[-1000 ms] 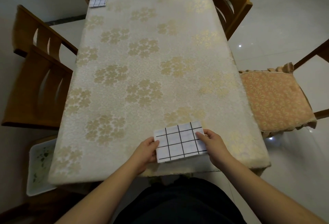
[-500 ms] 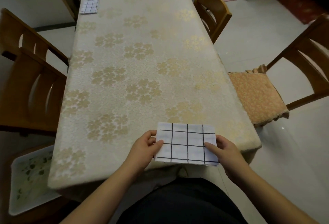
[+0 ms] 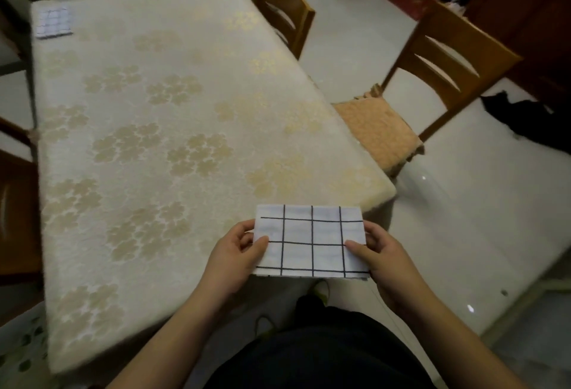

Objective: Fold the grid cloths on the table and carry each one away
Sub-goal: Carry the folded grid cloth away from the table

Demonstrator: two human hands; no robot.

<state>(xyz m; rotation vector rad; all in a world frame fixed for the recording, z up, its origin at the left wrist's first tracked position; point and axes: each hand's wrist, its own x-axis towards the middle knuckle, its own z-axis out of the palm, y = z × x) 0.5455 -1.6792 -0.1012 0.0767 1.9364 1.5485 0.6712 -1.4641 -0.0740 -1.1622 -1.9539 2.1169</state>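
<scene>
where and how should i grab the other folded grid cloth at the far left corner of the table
Take the far folded cloth by its two short side edges, one hand each, thumbs on top, as the held cloth is gripped. It lies flat near the table corner, so slide fingers under from the table edge.

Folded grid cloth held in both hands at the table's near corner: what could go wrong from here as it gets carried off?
1. The folded grid cloth is pinched only at its short edges by the left hand and right hand; its layers could slip open in transit.
2. The cushioned chair stands close beside the table, so a turn that way could bump it.
3. A second grid cloth lies at the far corner and might be forgotten.
</scene>
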